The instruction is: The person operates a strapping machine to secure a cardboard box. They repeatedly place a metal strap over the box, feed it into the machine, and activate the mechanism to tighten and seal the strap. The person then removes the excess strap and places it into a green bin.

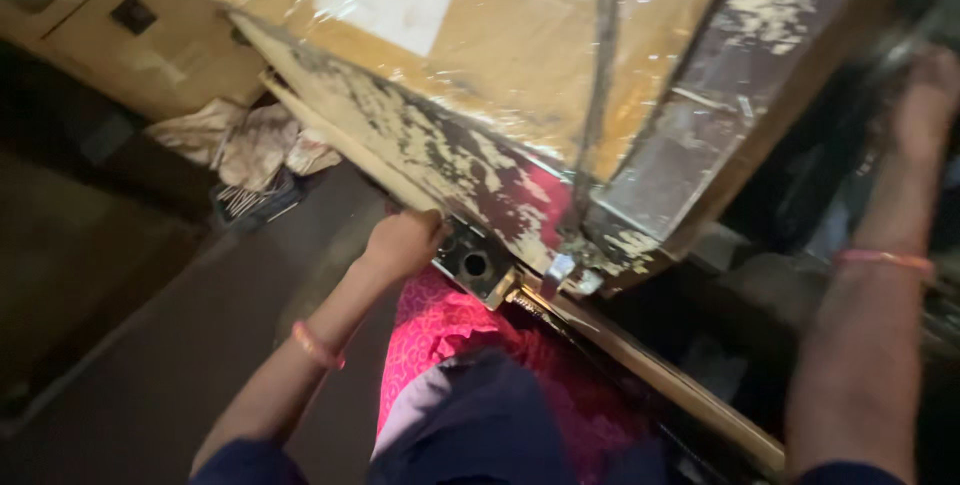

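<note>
Dim grey flooring lay below a large plastic-wrapped cardboard carton, tilted on a worn wooden frame. Its lower edge was gripped by the closed left hand; the blurred right hand was raised beside it, its grasp unreadable. With one-sided support, a slip on the slick wrap seemed possible.

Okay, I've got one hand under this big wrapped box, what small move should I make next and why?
Probably bring the right hand onto the plastic-wrapped cardboard box. Only the left hand grips its lower edge near the corner, and the box sits tilted; the right hand is raised, blurred, off to its side.
</note>
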The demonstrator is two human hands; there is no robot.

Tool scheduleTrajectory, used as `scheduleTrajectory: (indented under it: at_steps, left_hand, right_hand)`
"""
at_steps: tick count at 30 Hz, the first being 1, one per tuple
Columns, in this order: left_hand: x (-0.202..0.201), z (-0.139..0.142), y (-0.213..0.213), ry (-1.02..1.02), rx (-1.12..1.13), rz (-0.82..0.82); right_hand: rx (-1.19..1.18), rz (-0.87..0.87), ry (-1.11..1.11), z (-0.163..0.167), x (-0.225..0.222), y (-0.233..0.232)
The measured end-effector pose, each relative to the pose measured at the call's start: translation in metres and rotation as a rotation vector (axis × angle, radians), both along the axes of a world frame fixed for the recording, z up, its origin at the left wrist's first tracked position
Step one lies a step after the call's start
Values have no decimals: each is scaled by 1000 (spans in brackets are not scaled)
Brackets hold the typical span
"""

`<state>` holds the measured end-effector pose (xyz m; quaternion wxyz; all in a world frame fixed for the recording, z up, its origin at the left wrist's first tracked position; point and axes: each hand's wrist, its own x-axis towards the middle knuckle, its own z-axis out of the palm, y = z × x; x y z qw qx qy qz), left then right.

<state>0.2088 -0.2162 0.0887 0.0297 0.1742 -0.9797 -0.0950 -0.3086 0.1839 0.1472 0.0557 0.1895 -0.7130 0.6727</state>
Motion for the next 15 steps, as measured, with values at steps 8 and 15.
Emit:
scheduleTrajectory:
  at_steps: [8,15]
  left_hand:
    - [-40,-63,-25,-464,-28,-127]
    - [-52,-78,-51,-378,828,223]
  right_hand:
    - [108,59,38,-5,-8,9]
    - [-4,11,-248,15,1,3]
